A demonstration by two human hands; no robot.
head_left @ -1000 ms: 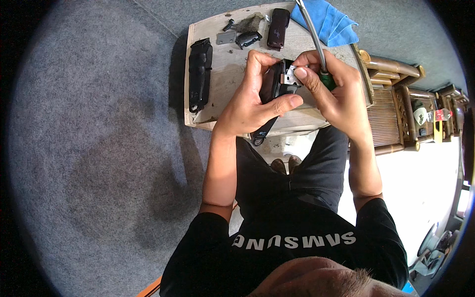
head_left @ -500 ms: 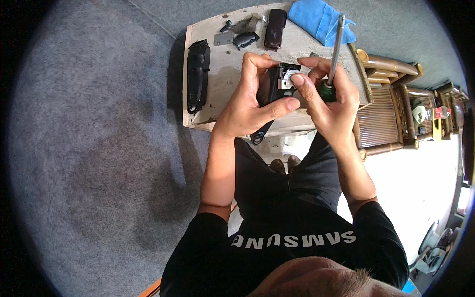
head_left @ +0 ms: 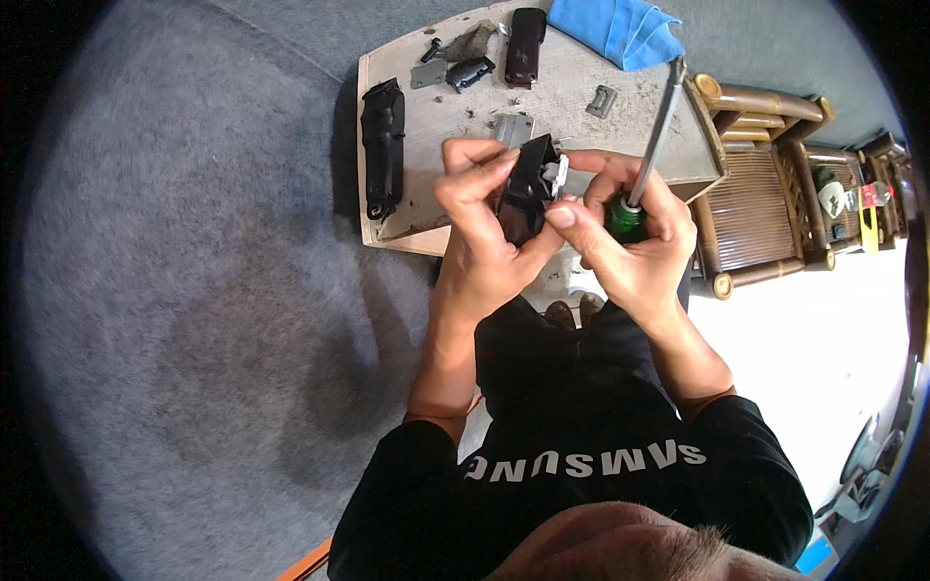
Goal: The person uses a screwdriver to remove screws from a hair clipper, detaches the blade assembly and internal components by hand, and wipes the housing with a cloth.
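Note:
My left hand (head_left: pixel 484 257) is wrapped round the black body of a hair clipper (head_left: pixel 523 203), held tilted over the table's near edge. At its upper end a small white and metal piece (head_left: pixel 556 174) shows in the opening. My right hand (head_left: pixel 635 266) grips a screwdriver (head_left: pixel 662 126) by its green handle, the shaft slanting up and away from the clipper. The thumb and forefinger of that hand reach to the clipper's open end, close to the white piece. Whether they pinch anything there is hidden.
On the wooden table (head_left: pixel 431 174) lie a black clipper housing (head_left: pixel 384 145), a dark maroon cover (head_left: pixel 525 48), a small black part (head_left: pixel 470 74), metal blade plates (head_left: pixel 513 128), a grey metal piece (head_left: pixel 601 101), loose screws and a blue cloth (head_left: pixel 615 31). A bamboo chair (head_left: pixel 751 218) stands to the right.
The clipper has been turned so its open end faces right, and both hands have come slightly nearer me. The metal pieces behind them now show. The screwdriver stays in my right hand.

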